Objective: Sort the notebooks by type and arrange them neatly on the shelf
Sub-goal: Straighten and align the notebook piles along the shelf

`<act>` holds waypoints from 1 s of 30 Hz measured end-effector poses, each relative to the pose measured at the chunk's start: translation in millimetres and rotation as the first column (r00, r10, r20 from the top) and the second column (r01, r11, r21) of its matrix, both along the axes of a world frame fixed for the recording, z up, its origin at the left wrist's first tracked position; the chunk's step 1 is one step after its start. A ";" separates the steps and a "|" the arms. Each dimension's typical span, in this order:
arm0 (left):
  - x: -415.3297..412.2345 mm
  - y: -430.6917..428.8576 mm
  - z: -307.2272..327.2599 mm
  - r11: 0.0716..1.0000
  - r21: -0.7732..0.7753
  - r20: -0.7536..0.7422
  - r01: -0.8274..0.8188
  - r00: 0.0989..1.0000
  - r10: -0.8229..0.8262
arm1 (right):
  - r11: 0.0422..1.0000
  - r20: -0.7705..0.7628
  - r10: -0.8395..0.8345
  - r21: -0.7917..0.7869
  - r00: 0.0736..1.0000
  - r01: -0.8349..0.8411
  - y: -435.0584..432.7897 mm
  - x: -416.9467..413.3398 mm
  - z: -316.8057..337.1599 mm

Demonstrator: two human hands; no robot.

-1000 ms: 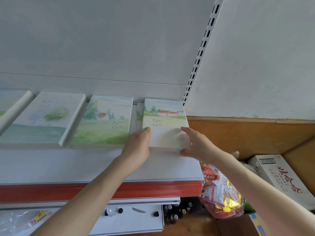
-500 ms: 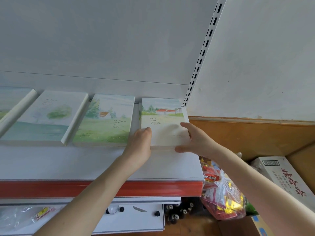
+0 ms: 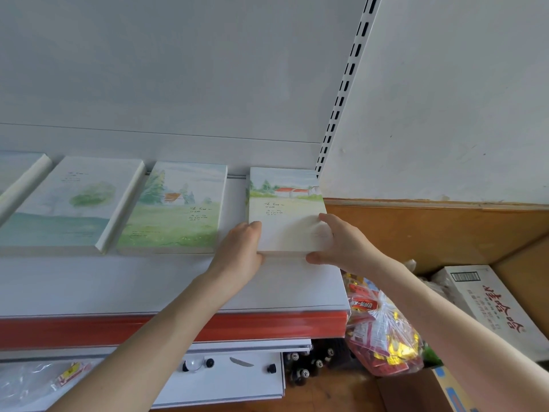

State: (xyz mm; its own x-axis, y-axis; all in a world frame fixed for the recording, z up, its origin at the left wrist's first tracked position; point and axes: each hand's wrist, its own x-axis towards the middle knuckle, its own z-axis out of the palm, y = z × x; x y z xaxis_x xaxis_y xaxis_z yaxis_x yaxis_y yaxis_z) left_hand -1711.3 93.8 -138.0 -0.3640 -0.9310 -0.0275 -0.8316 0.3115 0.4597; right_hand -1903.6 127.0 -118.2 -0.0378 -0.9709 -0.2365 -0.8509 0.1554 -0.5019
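Head view: left hand [image 3: 240, 248] fingers curl round the near left corner of the red-roofed notebook [image 3: 285, 215]. The right hand [image 3: 341, 245] pinches its near right corner, thumb on the near edge. It lies flat on the smooth white shelf [image 3: 148, 286]. Left of the fingers lie three more matte rectangular watercolour covers: cottage notebook [image 3: 178, 209], tree notebook [image 3: 74, 203], cut-off notebook [image 3: 17, 176].

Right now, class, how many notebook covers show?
4: cropped cover, far left; green tree cover; house cover; red roof cover, held by left hand and right hand. Others may hide beneath.
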 end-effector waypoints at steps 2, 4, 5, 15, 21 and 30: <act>2.6 0.2 2.4 1.000 0.011 0.006 0.017 1.000 -0.017 | 0.998 -0.065 0.069 0.016 0.996 -0.068 -0.2 0.1 2.3; 5.1 -0.1 5.2 0.999 0.024 0.040 0.038 0.998 -0.039 | 0.992 -0.123 0.124 0.038 0.985 -0.120 -1.6 -1.2 4.3; 5.7 -0.1 6.7 0.999 0.023 0.044 0.047 0.998 -0.048 | 0.991 -0.142 0.133 0.045 0.981 -0.128 -3.4 -2.3 5.0; 7.5 -1.8 6.1 0.998 0.034 0.040 0.051 0.998 -0.052 | 0.983 -0.145 0.181 0.046 0.973 -0.176 -6.6 -4.7 7.5; 8.4 -4.6 5.8 0.998 0.069 -0.031 -0.001 1.000 0.004 | 0.989 -0.106 0.147 0.037 0.983 -0.144 -7.0 -4.2 9.1; 9.2 4.2 7.9 0.998 -0.058 0.063 -0.012 0.998 0.016 | 0.987 -0.176 0.160 0.002 0.971 -0.162 2.7 -0.5 10.7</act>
State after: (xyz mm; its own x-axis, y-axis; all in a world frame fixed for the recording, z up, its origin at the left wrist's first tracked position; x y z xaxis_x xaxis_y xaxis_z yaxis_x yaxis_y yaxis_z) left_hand -1702.0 98.1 -130.1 -0.3499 -0.9368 0.0034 -0.8630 0.3237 0.3878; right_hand -1904.1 129.7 -107.5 0.0791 -0.9705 -0.2279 -0.9390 0.0042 -0.3439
